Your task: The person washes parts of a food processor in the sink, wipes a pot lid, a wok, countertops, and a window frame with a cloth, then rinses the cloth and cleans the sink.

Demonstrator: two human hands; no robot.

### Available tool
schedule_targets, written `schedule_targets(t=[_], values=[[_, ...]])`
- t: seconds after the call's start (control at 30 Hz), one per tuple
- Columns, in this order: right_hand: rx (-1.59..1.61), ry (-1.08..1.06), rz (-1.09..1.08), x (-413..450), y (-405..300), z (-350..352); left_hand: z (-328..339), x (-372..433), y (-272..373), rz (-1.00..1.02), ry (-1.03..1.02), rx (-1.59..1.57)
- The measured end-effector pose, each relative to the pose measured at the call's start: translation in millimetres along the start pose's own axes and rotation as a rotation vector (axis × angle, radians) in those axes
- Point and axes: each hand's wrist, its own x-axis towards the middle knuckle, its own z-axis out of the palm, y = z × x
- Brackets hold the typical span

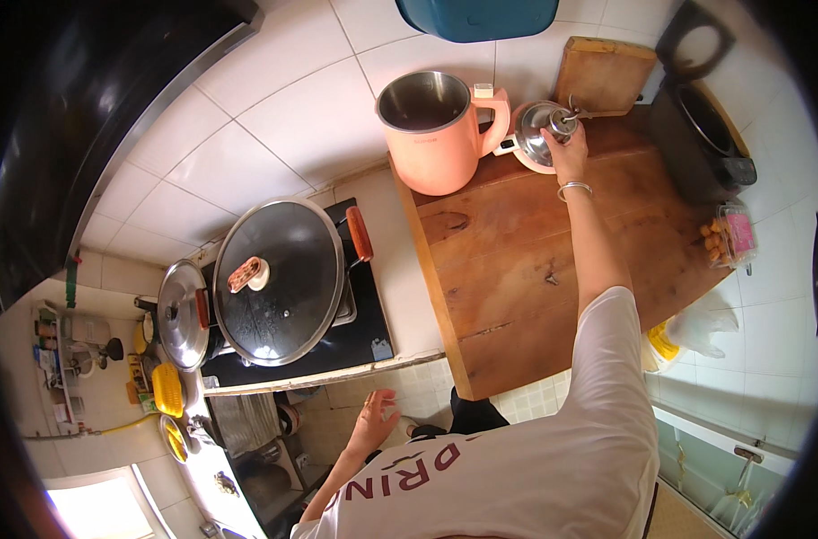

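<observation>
My right hand (pixel 570 153) reaches across the wooden worktop, its fingers around the metal stem of a soymilk maker's lid (pixel 535 137). That lid is upside down, its steel underside and the blade end facing up, and it appears to rest on the worktop. Just left of it stands the pink soymilk maker jug (pixel 430 158), upright and uncovered, with its steel interior showing and its handle towards the lid. My left hand (pixel 375 419) hangs low in front of the stove edge, holding nothing, its fingers slightly curled and apart.
A wok with a glass lid (pixel 281 316) sits on the black stove (pixel 372 337), beside a smaller lidded pan (pixel 182 313). Around the wooden worktop (pixel 517 269) are a cutting board (pixel 604 75), a dark rice cooker (pixel 698 141) and a plastic food box (pixel 739 236).
</observation>
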Motion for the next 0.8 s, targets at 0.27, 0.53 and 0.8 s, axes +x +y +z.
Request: schedule_targets(t=[0.27, 0.53, 0.8], values=[[0.237, 0.105, 0.058, 1, 18, 47, 4, 30, 5, -0.063, -0.053, 0.037], [0.201, 0.078, -0.118, -3, 11, 41, 11, 41, 33, -0.098, -0.043, 0.019], [0.257, 0.013, 0.095, -21, 10, 35, -10, -11, 20, -0.171, 0.008, 0.008]])
